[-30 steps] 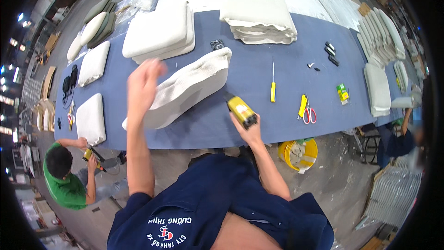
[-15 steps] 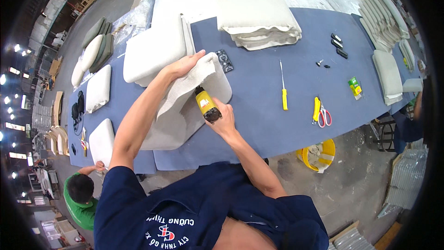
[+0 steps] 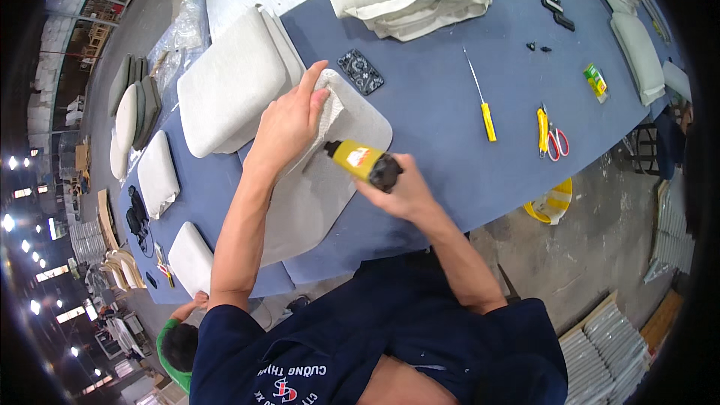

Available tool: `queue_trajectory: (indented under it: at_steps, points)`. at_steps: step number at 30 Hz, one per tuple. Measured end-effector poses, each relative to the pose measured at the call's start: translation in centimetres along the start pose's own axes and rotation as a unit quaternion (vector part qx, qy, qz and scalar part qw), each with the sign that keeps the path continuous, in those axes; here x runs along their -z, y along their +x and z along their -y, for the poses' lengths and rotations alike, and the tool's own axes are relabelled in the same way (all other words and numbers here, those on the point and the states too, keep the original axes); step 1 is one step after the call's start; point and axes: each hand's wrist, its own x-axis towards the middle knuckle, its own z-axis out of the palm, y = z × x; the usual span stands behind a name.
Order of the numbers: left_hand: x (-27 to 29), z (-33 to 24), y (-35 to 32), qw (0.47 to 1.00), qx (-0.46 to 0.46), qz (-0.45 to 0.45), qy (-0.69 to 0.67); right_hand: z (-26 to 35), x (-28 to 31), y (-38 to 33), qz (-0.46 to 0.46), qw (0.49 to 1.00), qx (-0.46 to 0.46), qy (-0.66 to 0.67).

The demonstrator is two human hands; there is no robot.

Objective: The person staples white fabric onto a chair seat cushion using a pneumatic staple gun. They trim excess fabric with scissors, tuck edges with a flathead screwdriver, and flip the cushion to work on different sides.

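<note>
A light grey seat cushion (image 3: 315,195) lies on the blue-covered table in front of me. Its fabric flap (image 3: 330,109) is folded up at the edge. My left hand (image 3: 289,124) holds that flap, forefinger stretched along its top; the other fingers are partly hidden. In my right hand (image 3: 405,191) is a yellow and black handheld power tool (image 3: 364,163), gripped from below. Its black nose points left at the flap, close to the fabric; I cannot tell whether it touches.
Stacked cushions (image 3: 232,79) stand to the left, more cushion covers (image 3: 409,0) at the back. Rightward lie a screwdriver (image 3: 486,109), scissors (image 3: 555,144) and a green-yellow packet (image 3: 595,82). A dark patterned phone (image 3: 361,71) rests beyond the cushion. A co-worker (image 3: 180,345) is at lower left.
The tool has swung from pointing up and away to pointing left, and my right hand has shifted right. My left hand has come lower along the flap. The whole view has turned.
</note>
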Motion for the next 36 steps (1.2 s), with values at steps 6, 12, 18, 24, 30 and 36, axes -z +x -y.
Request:
queue_trajectory:
  at_steps: [6,12,18,24,30,36]
  points:
    - [-0.2,-2.3,0.5,0.994,-0.047,0.085,-0.041,2.6,3.6,0.2,-0.121,0.964,0.181,-0.153]
    - [-0.3,-2.8,-0.3,0.993,-0.060,0.091,-0.050,2.2,2.8,0.3,-0.119,0.967,0.188,-0.122]
    - [-0.3,-3.5,-0.5,0.991,-0.044,0.122,-0.044,0.7,3.1,0.4,-0.107,0.962,0.189,-0.169]
    - [-0.4,-2.7,-0.1,0.990,-0.072,0.109,-0.047,0.1,3.0,1.3,-0.110,0.950,0.245,-0.156]
    - [-0.6,-2.2,0.0,0.989,-0.100,0.111,0.001,0.0,2.6,0.9,-0.111,0.959,0.230,-0.126]
    - [0.8,2.6,1.1,0.770,0.174,0.281,-0.545,-1.9,1.8,1.6,-0.150,0.939,0.272,-0.146]
